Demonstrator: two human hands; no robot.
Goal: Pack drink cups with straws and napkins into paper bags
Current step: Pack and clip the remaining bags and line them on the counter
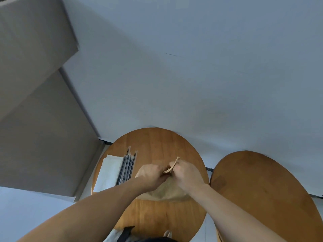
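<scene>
Both hands are closed at the top of one paper bag [167,191]. The left hand [152,173] is curled over the bag's upper edge and grips it. The right hand [187,173] pinches a twisted paper handle [172,165], whose loop sticks up past the knuckles. Whether the left hand also holds a handle cannot be told, since its fingers are hidden against the right hand.

Two round wooden tables are seen. The table [157,142] that carries the things is nearer the middle. The second table [262,180] stands just beside it on the right and is cut off by the lower right edge of the view.

The bag is placed at the centre of the first table. Its mouth and inside are covered by the hands and forearms, so its contents cannot be made out.

One stack of white napkins [109,170] is laid at the left edge of the table, hanging slightly over the rim; the sheets cannot be counted.

One bundle of dark wrapped straws [128,167] is laid touching the right side of the napkins. At least five are seen, and their near ends are hidden by the left forearm.

At the table's near edge, one dark strap [125,232] and one pale loop [167,234] are cut off by the frame and cannot be identified.
</scene>
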